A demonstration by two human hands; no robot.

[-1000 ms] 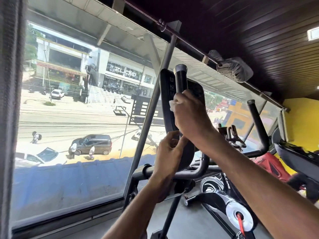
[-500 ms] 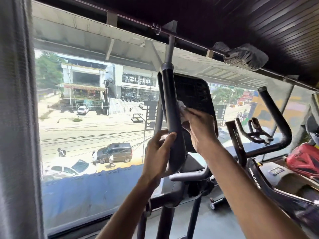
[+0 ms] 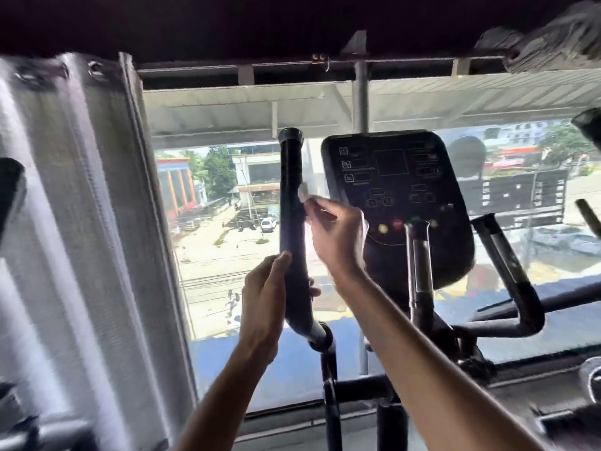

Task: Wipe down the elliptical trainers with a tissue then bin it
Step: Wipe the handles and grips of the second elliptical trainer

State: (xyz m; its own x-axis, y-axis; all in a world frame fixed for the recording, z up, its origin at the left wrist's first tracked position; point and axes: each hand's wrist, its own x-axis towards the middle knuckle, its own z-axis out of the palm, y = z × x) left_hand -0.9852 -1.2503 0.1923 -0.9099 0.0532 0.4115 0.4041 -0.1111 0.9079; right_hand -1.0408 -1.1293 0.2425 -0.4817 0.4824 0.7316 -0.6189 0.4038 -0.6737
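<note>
The tissue (image 3: 303, 193), a small crumpled white scrap, is pinched in the curled fingers of the right hand (image 3: 338, 237) and pressed against the inner side of the upright handlebar (image 3: 290, 190) of the elliptical trainer (image 3: 420, 288), about halfway up the grip, in the gap between the bar and the console (image 3: 396, 190). Lower down, the left hand (image 3: 262, 297) grips the same bar, the thumb lying up its near side and the fingertips curling round from behind. Half a second ago the console sat half hidden behind the handlebar. Now it stands clear to the right of it and faces squarely this way, its buttons and dark display panels showing. Both hands have kept much the same hold on the bar, with the tissue at a similar height. The curtain (image 3: 81, 222) on the left takes up far more of the scene than before, and less of the window (image 3: 211, 255) shows beside it. The handlebar is a round black tube with a matte grip and a capped top, bending at its lower end into a metal joint. The console is a flat dark plastic panel with rounded corners. The curtain is pale, ribbed cloth with metal eyelets along its top.
</note>
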